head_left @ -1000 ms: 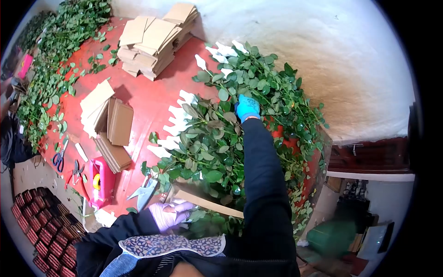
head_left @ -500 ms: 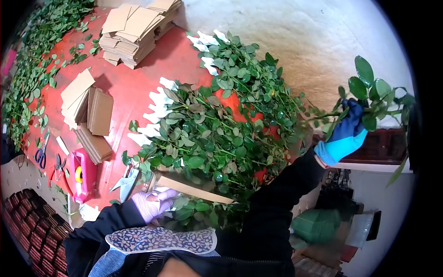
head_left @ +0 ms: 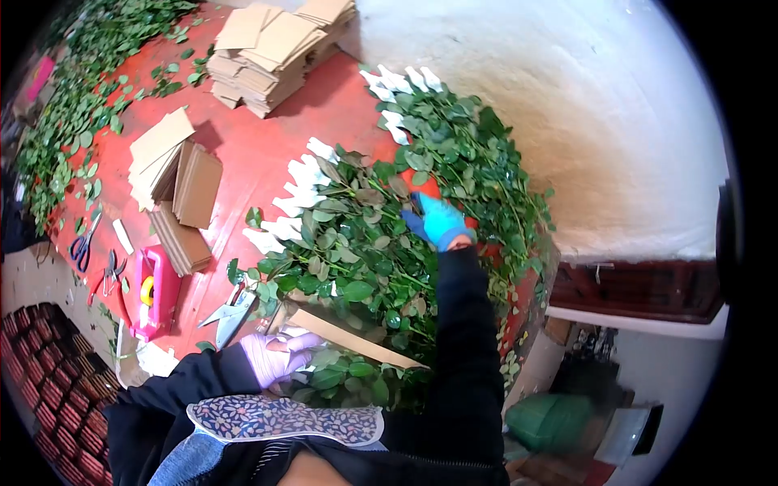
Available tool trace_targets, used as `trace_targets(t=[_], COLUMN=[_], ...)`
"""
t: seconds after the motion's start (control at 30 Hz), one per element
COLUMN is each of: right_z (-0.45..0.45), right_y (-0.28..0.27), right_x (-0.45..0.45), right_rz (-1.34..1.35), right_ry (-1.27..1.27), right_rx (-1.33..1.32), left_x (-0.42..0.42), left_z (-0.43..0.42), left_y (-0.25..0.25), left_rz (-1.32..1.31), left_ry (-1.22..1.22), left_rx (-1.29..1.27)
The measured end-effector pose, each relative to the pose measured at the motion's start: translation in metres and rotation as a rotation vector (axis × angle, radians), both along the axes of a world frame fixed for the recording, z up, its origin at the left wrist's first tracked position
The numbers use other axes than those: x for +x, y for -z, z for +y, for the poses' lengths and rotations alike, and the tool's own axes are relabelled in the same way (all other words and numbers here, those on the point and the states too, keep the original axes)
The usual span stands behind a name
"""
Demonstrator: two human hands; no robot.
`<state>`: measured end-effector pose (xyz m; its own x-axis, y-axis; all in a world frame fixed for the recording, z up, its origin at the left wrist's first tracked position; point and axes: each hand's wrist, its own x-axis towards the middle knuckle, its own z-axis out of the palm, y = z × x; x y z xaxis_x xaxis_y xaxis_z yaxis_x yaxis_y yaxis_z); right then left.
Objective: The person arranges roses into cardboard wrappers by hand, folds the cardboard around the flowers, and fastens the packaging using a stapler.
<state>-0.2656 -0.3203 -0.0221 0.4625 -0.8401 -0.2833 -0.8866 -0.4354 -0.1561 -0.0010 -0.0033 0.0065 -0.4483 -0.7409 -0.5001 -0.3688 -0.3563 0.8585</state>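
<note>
My left hand [head_left: 279,358], in a lilac glove, is low in the view beside a long cardboard strip [head_left: 361,338]. Its fingers curl closed over the end of a leafy bunch [head_left: 348,377]; what they grip is hidden. My right hand [head_left: 442,220], in a blue glove with dark fingers, reaches over the middle of the table. Its fingers stretch left with the thumb apart, and no stem shows in them. Under and around it lie leafy stems with white-covered heads, in a near pile [head_left: 356,251] and a far pile [head_left: 470,138].
Scissors [head_left: 230,314] lie left of the near pile. A pink tape dispenser [head_left: 156,296], red-handled pruners [head_left: 112,279] and dark scissors [head_left: 81,247] are farther left. Cardboard stacks [head_left: 190,186] [head_left: 267,61] stand on the red table [head_left: 251,150]. Loose foliage [head_left: 77,121] covers the far left.
My right hand has swung from far right, where it held a leafy stem, leftward to between the two piles; that stem is no longer seen in it. My left hand stays by the cardboard strip.
</note>
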Motion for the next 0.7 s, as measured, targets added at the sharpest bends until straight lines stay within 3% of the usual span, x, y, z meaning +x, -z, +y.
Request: trace_targets(t=[0.07,0.13,0.23,0.27,0.3,0.37,0.4,0.47,0.53,0.6,0.67,0.7], right_z=[0.007,0.021,0.040,0.047,0.055,0.076,0.086,0.090,0.087,0.085,0.079,0.083], right_y=[0.010,0.002,-0.025,-0.028,-0.044,-0.091,-0.107,-0.112,-0.110,-0.105,-0.092,-0.106], right_x=[-0.006,-0.005,-0.006,-0.012,-0.011,0.000,0.004,-0.002,-0.004,-0.006,-0.016,-0.016], right_rz=[-0.069,-0.063,-0.097,-0.242,-0.290,-0.338,-0.337,-0.343,-0.495,-0.492,-0.546,-0.469], right_ry=[0.033,-0.054,-0.054,-0.131,0.020,0.050,-0.077,-0.044,-0.102,-0.078,-0.172,-0.031], right_rx=[0.159,0.073,0.022,-0.145,-0.062,-0.160,-0.344,-0.370,-0.434,-0.403,-0.408,-0.319], left_x=[-0.002,0.002,0.005,0.006,0.006,0.005,0.005,0.004,0.003,0.002,0.001,0.001], left_z=[0.009,0.004,0.005,0.005,0.004,0.006,0.006,0.004,0.005,0.003,0.003,0.003], left_y=[0.021,0.012,0.020,0.022,0.021,0.019,0.018,0.013,0.015,0.009,0.005,0.004], left_rz=[0.025,0.019,0.013,0.006,0.047,0.042,0.039,-0.042,-0.040,0.018,0.038,0.057], left_ry=[-0.010,0.020,0.192,0.247,0.208,0.188,0.177,0.138,0.108,0.080,0.055,0.017], left_rx=[-0.271,-0.127,-0.319,-0.375,-0.344,-0.371,-0.384,-0.267,-0.362,-0.084,-0.112,-0.146])
